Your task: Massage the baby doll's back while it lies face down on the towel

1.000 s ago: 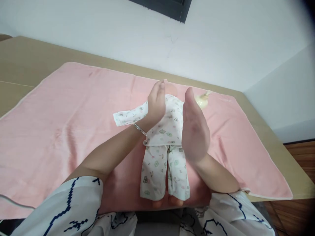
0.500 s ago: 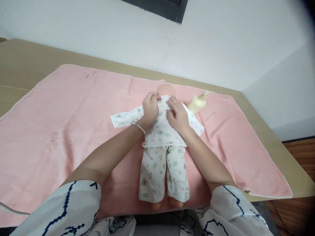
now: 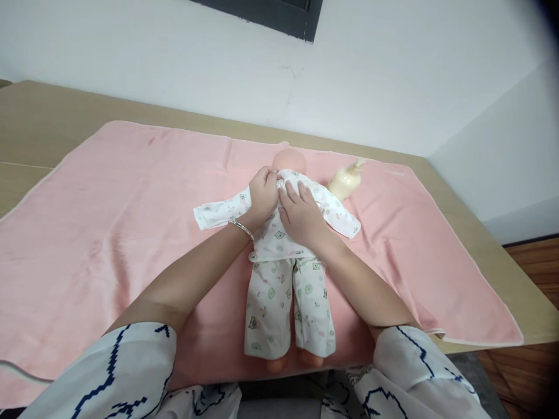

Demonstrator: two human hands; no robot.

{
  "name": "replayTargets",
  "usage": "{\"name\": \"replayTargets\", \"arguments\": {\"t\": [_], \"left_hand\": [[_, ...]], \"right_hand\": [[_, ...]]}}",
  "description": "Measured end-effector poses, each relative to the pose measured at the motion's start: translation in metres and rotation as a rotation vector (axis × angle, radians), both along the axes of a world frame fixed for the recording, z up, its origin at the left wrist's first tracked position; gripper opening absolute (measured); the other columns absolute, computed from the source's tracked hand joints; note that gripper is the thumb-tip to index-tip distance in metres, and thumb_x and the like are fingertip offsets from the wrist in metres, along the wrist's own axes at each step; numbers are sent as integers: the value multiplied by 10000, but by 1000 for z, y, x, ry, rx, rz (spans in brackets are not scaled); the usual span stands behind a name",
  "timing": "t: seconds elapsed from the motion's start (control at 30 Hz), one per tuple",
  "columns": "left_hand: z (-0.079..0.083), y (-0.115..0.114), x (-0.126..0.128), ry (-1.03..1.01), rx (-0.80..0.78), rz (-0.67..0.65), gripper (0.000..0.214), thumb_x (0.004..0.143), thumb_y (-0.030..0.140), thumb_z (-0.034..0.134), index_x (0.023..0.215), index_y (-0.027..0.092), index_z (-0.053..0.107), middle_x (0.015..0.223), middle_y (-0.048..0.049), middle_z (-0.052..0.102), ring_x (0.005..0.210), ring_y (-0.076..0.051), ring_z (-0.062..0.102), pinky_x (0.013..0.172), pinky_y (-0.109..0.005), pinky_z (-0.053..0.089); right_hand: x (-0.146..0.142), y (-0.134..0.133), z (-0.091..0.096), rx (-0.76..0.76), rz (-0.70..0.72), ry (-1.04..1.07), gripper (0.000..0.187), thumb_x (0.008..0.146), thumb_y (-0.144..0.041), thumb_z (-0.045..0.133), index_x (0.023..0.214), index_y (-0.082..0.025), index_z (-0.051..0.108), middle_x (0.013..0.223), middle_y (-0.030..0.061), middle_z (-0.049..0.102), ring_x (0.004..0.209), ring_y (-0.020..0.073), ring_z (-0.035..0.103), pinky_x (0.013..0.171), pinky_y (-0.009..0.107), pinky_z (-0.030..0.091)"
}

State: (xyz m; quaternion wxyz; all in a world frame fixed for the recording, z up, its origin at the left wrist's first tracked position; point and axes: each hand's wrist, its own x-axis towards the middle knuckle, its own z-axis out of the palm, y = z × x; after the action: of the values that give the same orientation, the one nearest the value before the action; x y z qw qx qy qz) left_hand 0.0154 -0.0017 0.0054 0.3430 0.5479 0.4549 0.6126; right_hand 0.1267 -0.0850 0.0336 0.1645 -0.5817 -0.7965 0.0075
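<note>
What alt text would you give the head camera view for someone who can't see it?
A person's left hand and right hand rest on the chest of a baby doll in printed white pajamas, lying on a pink blanket spread over a tan table. A cream-colored bottle lies beside the doll's head.

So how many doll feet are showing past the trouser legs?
2: both feet peek out side by side below the doll's trouser cuffs, at the towel's near edge.

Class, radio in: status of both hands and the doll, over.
Left hand closed on doll's collar. Right hand flat on its chest, grip open. Doll on its back on pink blanket. Bottle beside its head, clear of hands.
</note>
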Motion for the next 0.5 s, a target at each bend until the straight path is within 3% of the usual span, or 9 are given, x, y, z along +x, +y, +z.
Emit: {"name": "replayTargets", "arguments": {"t": [0.07, 0.13, 0.23, 0.33, 0.43, 0.5], "left_hand": [[0, 0, 0, -17, 4, 3, 188, 916, 178, 469, 808, 225, 616, 849, -5, 707, 871, -161, 661, 855, -284, 500], [0, -1, 0, -4, 19, 7, 190, 916, 178, 473, 793, 227, 610, 855, -4, 705, 871, -163, 657, 851, -285, 497], [1, -3, -1, 39, 48, 4, 211, 922, 194, 461, 766, 231, 598, 835, 4, 699, 845, -159, 641, 819, -278, 491], [0, -2, -1, 56, 46, 7, 211, 904, 189, 462, 744, 229, 594, 780, 6, 677, 796, -160, 624, 787, -281, 491], [-2, 1, -1, 78, 30, 4, 156, 866, 176, 500, 773, 230, 614, 799, 4, 688, 808, -169, 637, 804, -296, 505], [-4, 2, -1, 89, 12, 0, 137, 840, 159, 513, 813, 229, 629, 841, -2, 709, 836, -176, 656, 826, -308, 517]], "right_hand": [[8, 7, 0, -21, 106, 13, 500, 1012, -297, 361, 1480, -176, 488, 1630, 102, 361, 1557, 330, 215, 1270, 586, 162], [21, 20, -1, -47, 97, 88, 498, 1033, -343, 321, 1492, -220, 472, 1630, 62, 368, 1552, 286, 248, 1269, 575, 178], [30, 27, -4, -25, -92, 164, 568, 1032, -398, 315, 1510, -115, 432, 1605, 155, 390, 1518, 306, 327, 1247, 550, 257], [13, 11, -5, 29, -223, 93, 593, 1014, -330, 327, 1473, 31, 430, 1545, 271, 431, 1483, 370, 371, 1223, 562, 293], [-7, -7, -2, 38, -76, 8, 547, 967, -210, 372, 1453, 21, 468, 1558, 236, 432, 1503, 370, 333, 1251, 550, 248], [-8, -8, 1, 20, 61, -13, 518, 943, -153, 369, 1422, -42, 534, 1558, 172, 461, 1511, 327, 331, 1274, 527, 213]]}}
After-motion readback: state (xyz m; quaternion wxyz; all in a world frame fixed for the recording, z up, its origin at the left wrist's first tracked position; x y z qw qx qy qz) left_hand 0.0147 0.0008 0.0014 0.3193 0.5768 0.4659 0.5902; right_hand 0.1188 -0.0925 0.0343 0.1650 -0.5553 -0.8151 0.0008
